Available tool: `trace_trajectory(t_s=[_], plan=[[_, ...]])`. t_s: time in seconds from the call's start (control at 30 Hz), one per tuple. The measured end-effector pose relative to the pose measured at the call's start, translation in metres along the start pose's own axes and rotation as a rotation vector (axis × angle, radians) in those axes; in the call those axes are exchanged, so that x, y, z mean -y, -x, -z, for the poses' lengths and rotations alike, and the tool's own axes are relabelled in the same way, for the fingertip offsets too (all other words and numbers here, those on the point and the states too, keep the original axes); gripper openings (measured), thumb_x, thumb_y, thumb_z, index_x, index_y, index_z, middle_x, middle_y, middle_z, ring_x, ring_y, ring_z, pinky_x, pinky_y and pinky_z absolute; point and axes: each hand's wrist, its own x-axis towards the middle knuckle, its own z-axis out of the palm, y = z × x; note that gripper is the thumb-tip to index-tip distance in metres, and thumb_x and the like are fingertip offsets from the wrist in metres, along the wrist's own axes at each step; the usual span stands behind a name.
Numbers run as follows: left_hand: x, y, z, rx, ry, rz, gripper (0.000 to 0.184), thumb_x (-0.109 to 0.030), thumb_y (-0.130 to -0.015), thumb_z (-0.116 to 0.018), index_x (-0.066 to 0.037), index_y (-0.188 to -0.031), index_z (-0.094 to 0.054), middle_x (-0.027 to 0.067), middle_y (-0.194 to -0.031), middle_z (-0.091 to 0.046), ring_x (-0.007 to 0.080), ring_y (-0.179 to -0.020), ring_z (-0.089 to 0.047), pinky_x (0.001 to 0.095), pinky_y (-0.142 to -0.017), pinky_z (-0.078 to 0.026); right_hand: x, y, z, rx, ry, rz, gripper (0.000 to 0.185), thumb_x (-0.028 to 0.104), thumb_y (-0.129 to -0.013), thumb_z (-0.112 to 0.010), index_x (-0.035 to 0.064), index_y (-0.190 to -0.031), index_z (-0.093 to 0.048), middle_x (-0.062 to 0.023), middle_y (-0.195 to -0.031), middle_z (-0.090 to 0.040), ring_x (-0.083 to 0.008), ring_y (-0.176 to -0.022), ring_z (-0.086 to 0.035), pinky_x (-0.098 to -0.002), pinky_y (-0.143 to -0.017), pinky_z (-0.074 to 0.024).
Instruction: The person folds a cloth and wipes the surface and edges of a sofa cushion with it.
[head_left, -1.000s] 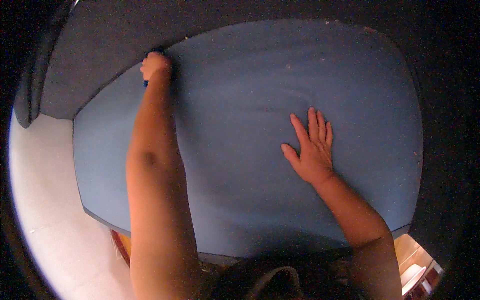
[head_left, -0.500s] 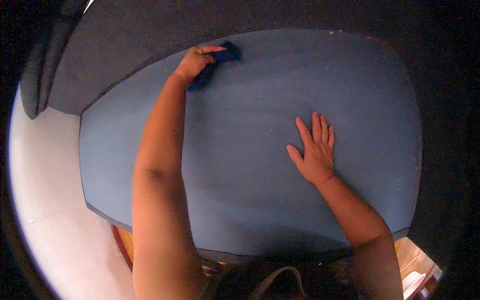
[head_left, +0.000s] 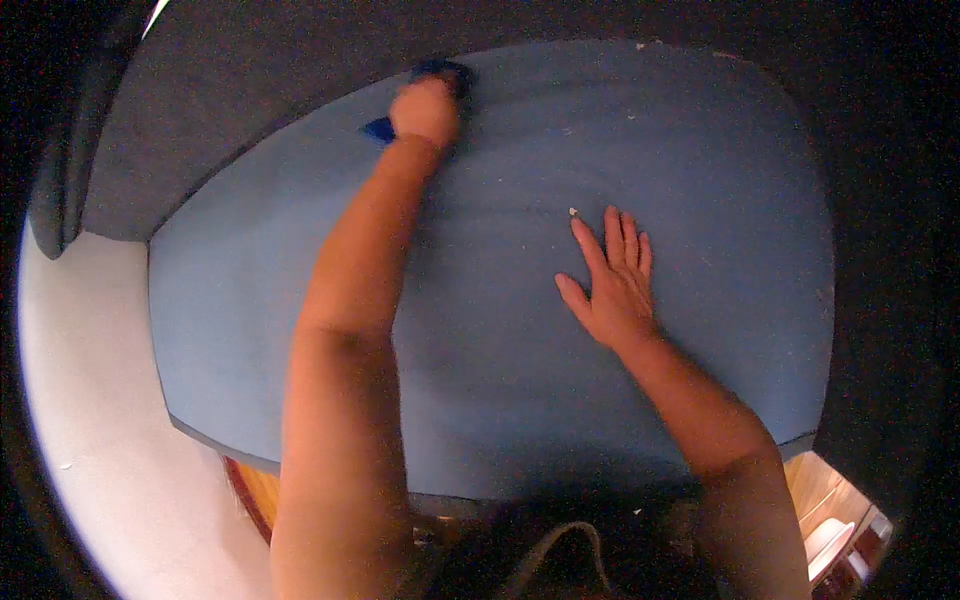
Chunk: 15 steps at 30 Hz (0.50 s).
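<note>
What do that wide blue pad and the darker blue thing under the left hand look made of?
Blue pad: probably matte fabric, given faint creases and no shine. Darker blue thing: perhaps dull cloth, given its pointed corner; left hand and blur hide most.

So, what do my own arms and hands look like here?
Both arms are bare, with no sleeves showing. Your right hand has no glove, ring or bracelet visible. Your left hand looks gloveless too, but it's too blurred to rule out rings.
</note>
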Motion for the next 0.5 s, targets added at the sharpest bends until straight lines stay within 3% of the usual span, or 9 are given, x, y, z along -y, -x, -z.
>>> trace_trajectory(t_s=[0.07,0.1,0.17,0.3,0.43,0.47,0.5], plan=[[-0.037,0.022,-0.004,0.044,0.199,-0.363,0.039,-0.012,-0.082,-0.053,-0.016,-0.12,-0.06,0.0154,-0.108,-0.064,0.0329,-0.099,-0.062,0.0414,-0.088,-0.048,-0.008,-0.007,-0.011,-0.018,-0.01,0.035,0.072,0.043,-0.081,-0.061,0.0165,-0.142,-0.033,-0.0249,-0.146,-0.024,-0.0432,-0.134,-0.021,-0.0567,-0.108,-0.0151],[-0.033,0.016,-0.005,0.046,0.205,-0.367,0.039,-0.012,-0.082,-0.053,-0.016,-0.12,-0.06,0.0154,-0.108,-0.064,0.0329,-0.099,-0.062,0.0414,-0.088,-0.048,-0.012,-0.013,-0.017,-0.016,-0.005,0.029,0.072,0.043,-0.081,-0.061,0.0165,-0.142,-0.033,-0.0249,-0.146,-0.024,-0.0432,-0.134,-0.021,-0.0567,-0.108,-0.0151],[-0.002,-0.001,-0.004,0.083,0.696,-0.466,0.043,-0.013,-0.081,-0.054,-0.017,-0.124,-0.058,0.014,-0.114,-0.062,0.0343,-0.103,-0.06,0.0413,-0.091,-0.046,-0.019,-0.025,-0.032,-0.013,-0.018,0.019,0.071,0.043,-0.082,-0.061,0.0177,-0.142,-0.033,-0.0246,-0.146,-0.024,-0.0432,-0.134,-0.022,-0.0568,-0.108,-0.0149],[0.147,-0.01,-0.007,-0.066,-0.051,0.206,0.039,-0.02,-0.083,-0.055,-0.02,-0.122,-0.057,0.0124,-0.122,-0.057,0.0347,-0.111,-0.055,0.0444,-0.09,-0.047,-0.014,-0.059,-0.069,-0.012,-0.049,0.096,0.07,0.043,-0.081,-0.061,0.0188,-0.142,-0.033,-0.0242,-0.146,-0.024,-0.0433,-0.134,-0.022,-0.0567,-0.108,-0.0152],[0.261,0.032,-0.044,0.011,-0.142,0.935,0.043,-0.044,-0.085,-0.058,-0.03,-0.126,-0.052,0.0002,-0.129,-0.053,0.0285,-0.119,-0.05,0.0467,-0.092,-0.042,-0.031,-0.059,-0.076,0.022,-0.04,0.03,0.071,0.041,-0.08,-0.062,0.0187,-0.141,-0.034,-0.0238,-0.147,-0.024,-0.0431,-0.134,-0.022,-0.0566,-0.108,-0.0147],[0.263,0.049,-0.044,-0.063,-0.177,1.011,0.045,-0.048,-0.085,-0.057,-0.032,-0.127,-0.051,-0.0016,-0.131,-0.051,0.0288,-0.123,-0.045,0.0477,-0.096,-0.039,-0.033,-0.065,-0.081,0.011,-0.019,0.031,0.071,0.041,-0.08,-0.063,0.0185,-0.141,-0.034,-0.0236,-0.147,-0.023,-0.043,-0.134,-0.022,-0.0567,-0.108,-0.0145],[0.254,0.096,-0.046,-0.134,-0.195,1.087,0.056,-0.057,-0.084,-0.053,-0.025,-0.13,-0.05,0.0023,-0.134,-0.049,0.0297,-0.126,-0.04,0.0496,-0.098,-0.035,-0.042,-0.035,-0.081,0.0,-0.021,0.046,0.071,0.041,-0.08,-0.063,0.0185,-0.141,-0.034,-0.0236,-0.147,-0.023,-0.043,-0.134,-0.022,-0.0567,-0.108,-0.0145]])
